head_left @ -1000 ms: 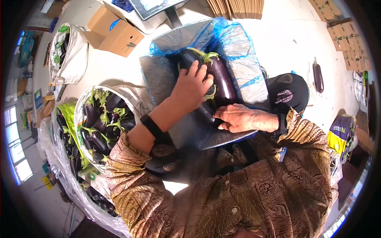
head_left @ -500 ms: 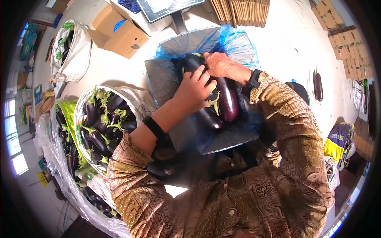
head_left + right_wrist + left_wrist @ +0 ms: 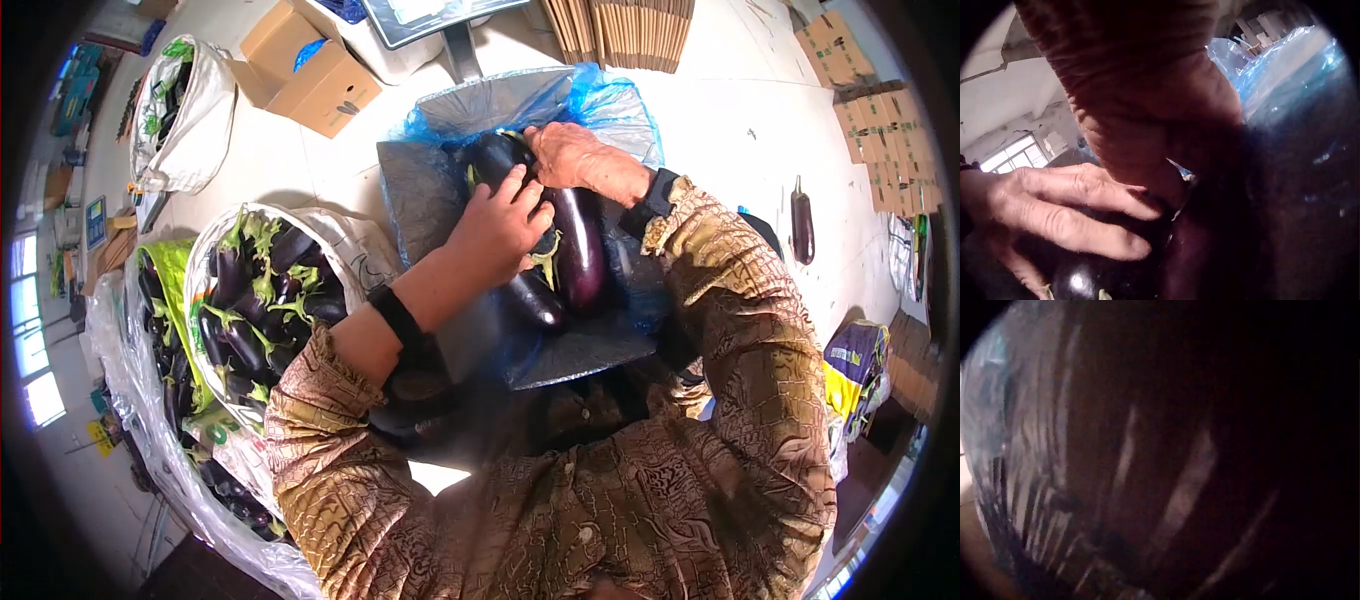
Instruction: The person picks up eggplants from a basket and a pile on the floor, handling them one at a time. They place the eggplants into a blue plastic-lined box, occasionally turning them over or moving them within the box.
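Several eggplants lie in a box lined with blue plastic (image 3: 420, 195), among them a dark one (image 3: 497, 158), a purple one (image 3: 582, 255) and another near the front (image 3: 533, 302). My left hand (image 3: 495, 230) rests across the dark eggplants, fingers spread and slightly bent. At the far end of the purple eggplant, my right hand (image 3: 590, 163) has its fingers bent down around the stem end; the fingertips are partly hidden. The right wrist view shows my left hand (image 3: 1066, 209) beside my right hand (image 3: 1147, 119). Dark, blurred plastic fills the left wrist view.
At left stand a white sack of eggplants (image 3: 345, 245) and a plastic-lined container (image 3: 130, 390). Behind are an open carton (image 3: 335, 100), a screen (image 3: 420, 25) and stacked cardboard (image 3: 640, 35). A single eggplant (image 3: 802, 228) lies at right.
My right hand has gone from the near end of the eggplants to the far end, beside my left fingers. My left hand stays on the dark eggplants. The head view has shifted slightly.
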Action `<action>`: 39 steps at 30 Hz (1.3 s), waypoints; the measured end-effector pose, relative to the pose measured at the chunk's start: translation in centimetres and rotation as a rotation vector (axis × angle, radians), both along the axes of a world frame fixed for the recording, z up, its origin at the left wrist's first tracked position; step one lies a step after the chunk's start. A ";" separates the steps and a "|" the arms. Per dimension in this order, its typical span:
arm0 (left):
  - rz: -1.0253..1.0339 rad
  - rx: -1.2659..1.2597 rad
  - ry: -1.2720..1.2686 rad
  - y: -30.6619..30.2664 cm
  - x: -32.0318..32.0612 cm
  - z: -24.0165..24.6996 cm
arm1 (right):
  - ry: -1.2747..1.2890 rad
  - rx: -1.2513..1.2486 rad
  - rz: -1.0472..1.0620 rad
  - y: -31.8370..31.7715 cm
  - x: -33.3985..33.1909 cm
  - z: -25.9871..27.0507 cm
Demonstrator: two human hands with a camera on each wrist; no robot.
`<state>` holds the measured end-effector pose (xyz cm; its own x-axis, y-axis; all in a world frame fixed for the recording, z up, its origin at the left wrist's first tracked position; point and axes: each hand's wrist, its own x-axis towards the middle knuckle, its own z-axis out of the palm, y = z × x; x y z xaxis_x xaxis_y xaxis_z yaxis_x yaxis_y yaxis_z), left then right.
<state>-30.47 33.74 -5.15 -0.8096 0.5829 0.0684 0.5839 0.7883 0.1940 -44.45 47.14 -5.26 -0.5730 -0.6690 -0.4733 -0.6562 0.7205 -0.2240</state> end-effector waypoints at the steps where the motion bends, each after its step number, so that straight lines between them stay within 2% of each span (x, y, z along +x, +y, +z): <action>1: 0.008 0.021 -0.025 0.0 -0.1 0.0 | 0.025 -0.004 -0.031 0.2 0.4 -0.4; 4: 0.014 0.077 -0.082 -1.0 -0.5 -0.3 | 0.097 -0.007 -0.094 0.8 1.1 -1.9; 6: 0.110 0.415 -0.021 -2.0 -1.1 -1.9 | 0.241 -0.358 -0.037 2.2 1.6 -2.8; 7: 0.215 0.415 0.008 -2.7 -1.3 -1.1 | 0.222 -0.327 -0.046 2.3 2.3 -0.7; 8: 0.214 0.416 -0.002 -3.2 -1.4 -0.5 | 0.213 -0.324 -0.050 2.7 3.0 0.4; 10: 0.542 0.172 -0.359 -4.1 -1.9 0.2 | 0.169 -0.407 -0.067 3.2 4.2 1.8; 14: 0.563 0.111 -0.353 -2.8 -3.3 -1.2 | 0.000 -0.311 -0.013 4.3 6.8 2.6; 16: 0.662 0.140 -0.478 -2.6 -4.6 -1.6 | 0.036 -0.349 -0.016 4.6 8.2 3.2; 18: 0.694 0.170 -0.580 -2.4 -5.3 -1.9 | -0.037 -0.206 -0.130 5.1 9.7 4.3; 19: 0.732 0.202 -0.675 -2.2 -5.3 -2.0 | -0.009 -0.251 -0.094 5.6 10.5 4.7; 20: 0.732 0.205 -0.678 -2.2 -5.1 -2.1 | -0.083 -0.285 -0.003 6.5 10.9 3.9; 22: 0.223 -0.258 -0.490 -2.4 -4.8 -1.9 | -0.323 -0.069 0.059 6.9 11.7 3.4; 23: 0.223 -0.260 -0.488 -2.1 -5.1 -1.8 | -0.311 -0.074 0.074 7.2 12.6 2.6; 25: 0.966 0.282 -0.833 -1.4 -6.0 -1.3 | -0.360 -0.090 0.079 7.4 14.0 0.8; 26: 0.965 0.274 -0.834 -1.5 -6.0 -2.4 | -0.363 -0.096 0.075 7.3 14.6 0.0; 27: 0.948 0.379 -0.776 -1.9 -5.8 -4.8 | -0.299 -0.091 0.046 6.9 15.1 -0.4; 28: 0.931 0.485 -0.711 -2.2 -5.6 -5.3 | -0.230 -0.087 0.022 6.2 15.2 -0.2; 29: 0.934 0.482 -0.704 -2.7 -5.7 -5.7 | -0.255 -0.054 0.004 5.9 14.9 0.2; 31: 0.984 0.459 -0.816 -2.9 -5.8 -4.0 | -0.265 -0.034 0.009 5.2 15.1 -0.1; 34: 0.929 0.465 -0.858 -2.9 -5.3 0.5 | -0.304 0.000 0.044 5.1 15.1 0.0; 35: 0.930 0.458 -0.861 -3.3 -5.1 0.5 | -0.316 -0.054 0.024 5.2 14.8 -0.5; 37: 1.011 0.773 -1.002 -4.0 -4.8 0.7 | -0.268 -0.102 0.005 5.1 14.7 -1.0; 38: 1.011 0.770 -1.003 -3.7 -4.5 0.5 | -0.269 -0.104 0.003 5.2 14.5 -1.2; 39: 1.061 0.825 -0.937 -2.8 -4.0 0.6 | -0.252 -0.051 0.029 4.8 14.0 0.7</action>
